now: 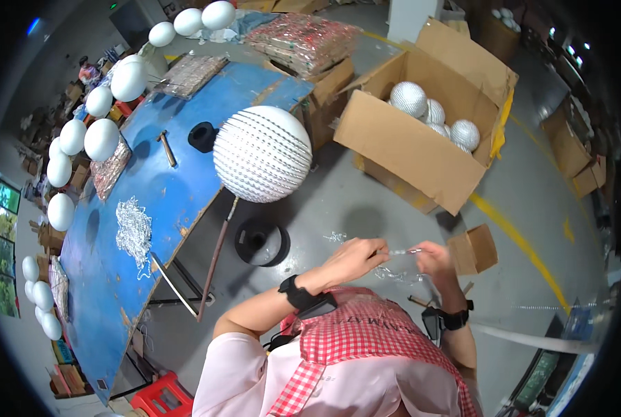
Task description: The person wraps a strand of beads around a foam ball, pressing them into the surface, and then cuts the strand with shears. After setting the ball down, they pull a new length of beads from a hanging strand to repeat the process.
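Observation:
A short silver bead strand (399, 252) is stretched between my two hands, in front of my chest. My left hand (358, 260) has its fingers closed on one end. At the other end, my right hand (434, 260) pinches the strand between thumb and finger. Loose silver strands (397, 276) hang or lie just below the hands; which, I cannot tell. To the left, a large white ball (263, 154) sits on top of a slanting rod (215, 267). Rows of silver beading cover much of the ball, while its upper right stays plain white.
A blue table (206, 90) on the left bears a heap of silver strands (134, 228), a hammer (166, 149) and a black roll (202, 137). Plain white balls (102, 139) hang beyond it. An open carton (408, 149) holds several silver balls. A red stool (161, 396) stands lower left.

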### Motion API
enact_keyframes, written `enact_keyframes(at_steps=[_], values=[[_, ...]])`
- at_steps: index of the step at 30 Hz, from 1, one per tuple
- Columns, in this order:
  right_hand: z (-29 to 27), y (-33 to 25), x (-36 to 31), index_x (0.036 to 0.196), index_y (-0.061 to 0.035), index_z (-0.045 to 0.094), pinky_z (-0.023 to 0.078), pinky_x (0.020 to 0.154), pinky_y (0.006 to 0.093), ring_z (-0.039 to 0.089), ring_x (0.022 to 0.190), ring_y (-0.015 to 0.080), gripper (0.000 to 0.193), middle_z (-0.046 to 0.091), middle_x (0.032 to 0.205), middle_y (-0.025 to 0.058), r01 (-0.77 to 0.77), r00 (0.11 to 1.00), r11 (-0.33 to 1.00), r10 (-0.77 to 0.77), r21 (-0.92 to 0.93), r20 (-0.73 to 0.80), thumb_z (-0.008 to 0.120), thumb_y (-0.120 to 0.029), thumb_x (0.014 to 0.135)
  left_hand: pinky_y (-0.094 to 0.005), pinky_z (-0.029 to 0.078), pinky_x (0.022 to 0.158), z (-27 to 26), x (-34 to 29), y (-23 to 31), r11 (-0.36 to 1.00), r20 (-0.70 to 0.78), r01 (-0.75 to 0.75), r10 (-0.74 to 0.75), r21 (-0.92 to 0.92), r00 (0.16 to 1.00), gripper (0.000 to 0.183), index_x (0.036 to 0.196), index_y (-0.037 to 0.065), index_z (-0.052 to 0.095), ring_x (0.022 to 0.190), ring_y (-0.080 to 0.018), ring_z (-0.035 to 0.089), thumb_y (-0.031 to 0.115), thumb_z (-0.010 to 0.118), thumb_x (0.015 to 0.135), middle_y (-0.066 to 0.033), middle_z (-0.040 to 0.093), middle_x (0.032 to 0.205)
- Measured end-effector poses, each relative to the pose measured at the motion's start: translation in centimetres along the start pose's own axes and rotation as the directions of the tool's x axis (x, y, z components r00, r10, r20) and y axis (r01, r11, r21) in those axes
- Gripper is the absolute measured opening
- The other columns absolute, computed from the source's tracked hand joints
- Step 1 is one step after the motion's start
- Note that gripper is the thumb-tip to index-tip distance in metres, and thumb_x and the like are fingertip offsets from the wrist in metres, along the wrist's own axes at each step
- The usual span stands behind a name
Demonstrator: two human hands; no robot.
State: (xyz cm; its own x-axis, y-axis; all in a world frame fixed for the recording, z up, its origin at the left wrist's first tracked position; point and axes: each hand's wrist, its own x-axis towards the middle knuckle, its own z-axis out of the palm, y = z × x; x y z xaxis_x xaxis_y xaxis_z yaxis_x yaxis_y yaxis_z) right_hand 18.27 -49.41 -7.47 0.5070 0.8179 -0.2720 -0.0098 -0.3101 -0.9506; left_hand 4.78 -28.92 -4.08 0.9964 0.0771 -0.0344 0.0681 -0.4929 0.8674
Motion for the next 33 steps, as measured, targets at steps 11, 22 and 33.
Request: enact_keyframes(at_steps=[11,22,33], values=[[1.5,-5.2,6.1,0.096,-0.0028,0.062,0.025,0.042,0.0167,0.036,0.046,0.0005,0.016,0.051,0.060,-0.0037,0.258,0.855,0.944,-0.122,0.208,-0.504,0.048,-0.012,0.097,-0.0231,0.041,0.060,-12.8,-11.1,-5.7,0.865,0.134,0.331,-0.303,-0.376,0.943,0.023,0.102,0.000,0.064,0.065,-0.0052,0.048,0.021,0.055,0.097,0.0037,0.057,0.072],[4.2,-6.0,10.9,0.093,-0.0029,0.062,0.027,0.042,0.0162,0.040,0.046,0.0011,0.020,0.054,0.060,-0.0020,0.083,0.924,0.976,0.001,0.202,-0.382,0.048,-0.016,0.099,-0.0322,0.048,0.064,-18.6,-14.3,-6.9,0.983,-0.226,0.162,-0.176,-0.081,0.958,0.019,0.104,0.005,0.068,0.069,-0.0233,0.061,0.016,0.060,0.091,-0.0112,0.065,0.081],[5.5,-12.3,16.7,0.123,-0.0008,0.056,0.045,0.093,0.0343,0.058,0.110,0.0224,0.046,0.065,0.112,0.0108,0.447,0.785,0.840,-0.204,-0.306,0.585,0.071,-0.014,0.081,-0.0313,0.049,0.074,-18.7,-7.7,-3.3,0.986,-0.168,0.140,-0.153,-0.087,0.974,0.016,0.102,0.004,0.070,0.080,-0.0195,0.061,0.010,0.063,0.088,-0.0079,0.070,0.093]])
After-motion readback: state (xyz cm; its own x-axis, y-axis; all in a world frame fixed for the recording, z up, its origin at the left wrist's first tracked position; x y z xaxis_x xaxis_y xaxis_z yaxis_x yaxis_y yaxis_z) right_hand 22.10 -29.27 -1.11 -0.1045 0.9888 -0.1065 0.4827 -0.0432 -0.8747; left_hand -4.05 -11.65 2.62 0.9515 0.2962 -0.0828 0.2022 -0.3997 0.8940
